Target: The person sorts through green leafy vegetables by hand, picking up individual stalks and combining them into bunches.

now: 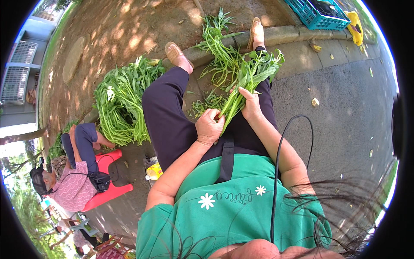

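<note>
A bunch of leafy green vegetable stems, resembling water spinach (pixel 237 94), lies slantwise above my lap, its leaves pointing up and away. My left hand (pixel 209 127) pinches the lower stem ends, its fingers curled round them. Higher up, my right hand (pixel 250 103) grips the same bunch below the leaves, thumb on top. Beyond it, between my feet, a loose pile of similar stems (pixel 223 55) rests across the curb. A large heap of the greens (pixel 124 100) stands left of my left knee. Small trimmed bits (pixel 207 105) are scattered on the ground between my legs.
At the left a person (pixel 76 181) sits on a red plastic stool (pixel 108 191). A bottle with a yellow label (pixel 154 171) stands by my left hip. A teal plastic crate (pixel 318 16) and a yellow bag (pixel 355 27) are at the upper right, near the concrete curb (pixel 284 35). A black cable (pixel 277 168) hangs over my right arm.
</note>
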Demonstrator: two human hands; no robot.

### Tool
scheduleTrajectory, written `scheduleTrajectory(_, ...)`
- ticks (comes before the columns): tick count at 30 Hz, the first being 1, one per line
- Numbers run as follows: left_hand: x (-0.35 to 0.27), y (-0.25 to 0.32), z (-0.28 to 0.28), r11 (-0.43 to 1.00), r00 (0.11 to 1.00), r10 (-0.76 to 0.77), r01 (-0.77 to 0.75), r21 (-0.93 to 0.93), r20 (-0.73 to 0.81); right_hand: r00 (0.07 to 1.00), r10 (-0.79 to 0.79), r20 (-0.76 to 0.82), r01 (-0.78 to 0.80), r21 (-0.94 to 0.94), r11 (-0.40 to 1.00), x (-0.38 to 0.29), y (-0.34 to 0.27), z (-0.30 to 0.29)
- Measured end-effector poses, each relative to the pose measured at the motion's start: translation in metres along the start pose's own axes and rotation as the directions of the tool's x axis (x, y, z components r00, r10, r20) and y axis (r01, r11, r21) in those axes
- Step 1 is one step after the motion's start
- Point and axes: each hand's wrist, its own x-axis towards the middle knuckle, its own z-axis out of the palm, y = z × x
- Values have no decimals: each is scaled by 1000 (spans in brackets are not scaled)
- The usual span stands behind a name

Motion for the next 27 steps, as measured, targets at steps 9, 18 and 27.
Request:
scheduleTrajectory(9,5,-7,-1,992,999,-41,39,-119,-21,998,66,7,-66,56,996,0,0,0)
scheduleTrajectory(18,8,-11,-22,906,985,-91,142,-398,145,984,148,103,-157,80,984,5,-7,-18)
scheduleTrajectory(27,15,-66,-11,927,914,-226,309,-215,337,988,101,119,-118,147,982,3,-15,-21)
